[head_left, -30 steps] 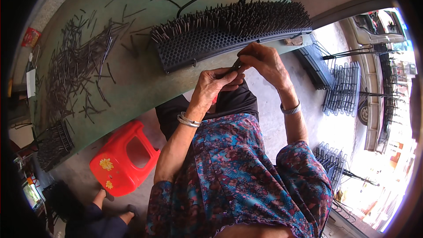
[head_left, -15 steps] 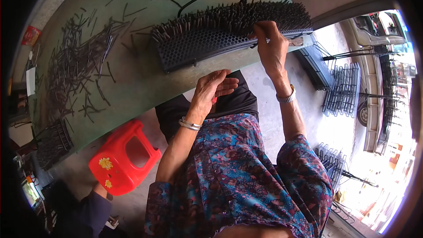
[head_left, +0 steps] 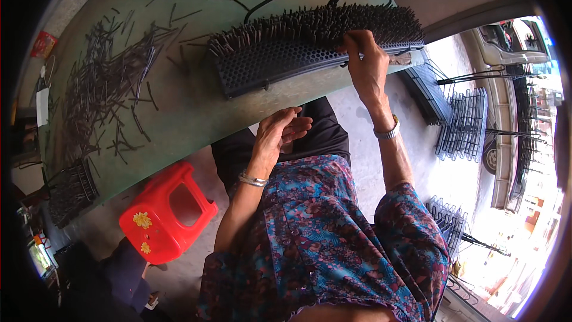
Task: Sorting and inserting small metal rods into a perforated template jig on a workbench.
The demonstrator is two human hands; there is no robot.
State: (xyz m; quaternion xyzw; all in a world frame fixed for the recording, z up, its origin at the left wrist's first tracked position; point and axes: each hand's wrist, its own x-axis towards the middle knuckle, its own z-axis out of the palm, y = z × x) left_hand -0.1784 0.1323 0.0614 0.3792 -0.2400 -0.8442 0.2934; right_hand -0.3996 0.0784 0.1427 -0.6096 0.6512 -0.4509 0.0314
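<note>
A long dark perforated rack [head_left: 262, 68] lies along the table edge, its back rows densely filled with upright thin dark sticks [head_left: 298, 27]. Over the rack's right part, my right hand [head_left: 366, 62] pinches thumb and fingers together at the front of the filled rows. A thin dark stick seems to be in that pinch, though its tip merges with those behind. My left hand [head_left: 280, 131] hovers by the table's near edge, above my lap, its fingers loosely stretched and bent to the right. I see nothing in it; its palm is partly hidden.
Many loose dark sticks [head_left: 107, 83] are strewn over the green table [head_left: 185, 119], with a filled holder [head_left: 74, 191] at its left corner. A red stool [head_left: 158, 220] stands below, beside another person's dark sleeve [head_left: 128, 280]. Stacked wire racks [head_left: 462, 122] are at right.
My left hand has drawn slightly toward me and left, away from the table edge. My right hand stays almost in place at the rack. The other person's arm by the stool has shifted lower.
</note>
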